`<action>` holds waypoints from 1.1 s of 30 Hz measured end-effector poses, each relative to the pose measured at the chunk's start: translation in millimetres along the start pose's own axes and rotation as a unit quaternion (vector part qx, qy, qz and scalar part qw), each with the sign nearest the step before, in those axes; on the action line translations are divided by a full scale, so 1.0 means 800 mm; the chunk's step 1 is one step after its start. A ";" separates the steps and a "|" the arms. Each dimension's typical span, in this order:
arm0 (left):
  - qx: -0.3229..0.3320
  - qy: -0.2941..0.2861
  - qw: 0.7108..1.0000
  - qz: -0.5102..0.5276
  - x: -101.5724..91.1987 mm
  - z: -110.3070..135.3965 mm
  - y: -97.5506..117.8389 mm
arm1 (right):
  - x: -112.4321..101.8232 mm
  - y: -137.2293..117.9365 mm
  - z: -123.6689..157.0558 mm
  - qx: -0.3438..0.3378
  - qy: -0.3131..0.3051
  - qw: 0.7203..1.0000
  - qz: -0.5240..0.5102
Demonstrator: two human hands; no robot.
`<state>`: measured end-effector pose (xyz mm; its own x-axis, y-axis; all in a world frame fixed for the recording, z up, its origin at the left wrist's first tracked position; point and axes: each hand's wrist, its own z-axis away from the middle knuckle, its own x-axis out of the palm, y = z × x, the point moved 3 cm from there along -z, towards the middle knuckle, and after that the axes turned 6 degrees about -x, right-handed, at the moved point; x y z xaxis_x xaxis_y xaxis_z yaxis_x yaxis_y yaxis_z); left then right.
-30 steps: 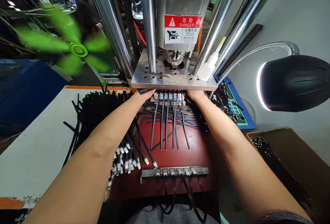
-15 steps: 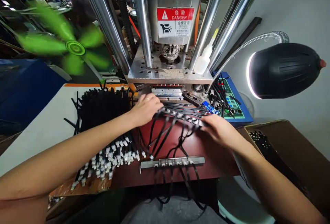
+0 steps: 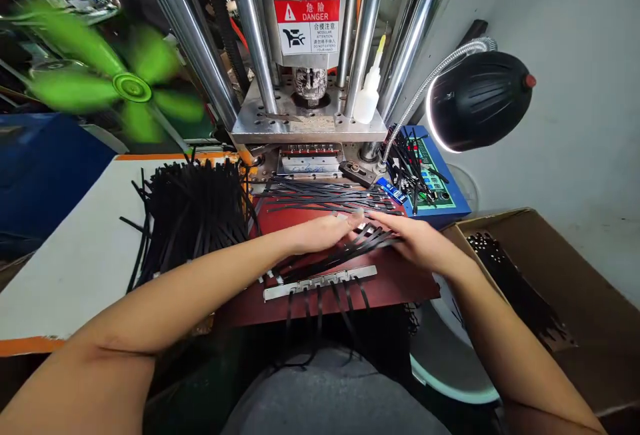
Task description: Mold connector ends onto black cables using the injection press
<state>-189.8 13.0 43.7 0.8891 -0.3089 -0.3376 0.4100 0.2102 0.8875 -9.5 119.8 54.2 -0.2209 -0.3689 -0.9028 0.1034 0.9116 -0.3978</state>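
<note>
My left hand [image 3: 320,232] and my right hand [image 3: 415,241] meet over a bunch of black cables [image 3: 340,255] on the red board [image 3: 395,281] in front of the press [image 3: 310,121]. Both hands close on the cables' upper ends, near their white plugs. The cables slant down to the left. Just below them a metal fixture bar [image 3: 320,282] holds several more cables that hang over the board's front edge. The mould slot [image 3: 310,159] under the press plate stands bare.
A large heap of black cables [image 3: 193,211] lies on the white table at left. A cardboard box [image 3: 560,288] with finished cables stands at right. A black lamp [image 3: 480,98], a blue control panel [image 3: 433,185], a white squeeze bottle [image 3: 369,95] and a spinning green fan [image 3: 131,87] surround the press.
Both hands drew back from under the press plate, pulled the row of cables out of the mould and gathered them into a bunch on the red board.
</note>
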 end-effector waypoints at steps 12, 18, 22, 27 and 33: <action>-0.074 0.259 0.876 -0.399 -0.109 0.086 -0.025 | -0.009 0.014 -0.069 0.020 0.012 0.995 0.095; -0.058 0.033 0.896 -0.439 -0.007 0.165 -0.064 | 0.057 -0.046 0.024 -0.120 -0.066 0.990 0.040; -0.021 0.084 0.847 -0.524 0.023 0.164 -0.054 | 0.057 -0.040 0.033 -0.138 -0.014 0.988 0.070; -0.060 0.222 0.796 -0.560 -0.067 0.105 -0.065 | 0.008 0.031 -0.046 -0.109 0.058 0.985 0.117; -0.113 0.379 0.798 -0.455 -0.220 -0.004 -0.096 | 0.002 0.131 -0.236 0.024 0.150 0.981 0.124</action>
<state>-377.0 54.2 34.0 0.0341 0.2017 -0.9789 0.9059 0.4075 0.1155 -182.0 248.8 41.8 -0.4577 -0.0605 -0.8870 0.2348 0.9540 -0.1863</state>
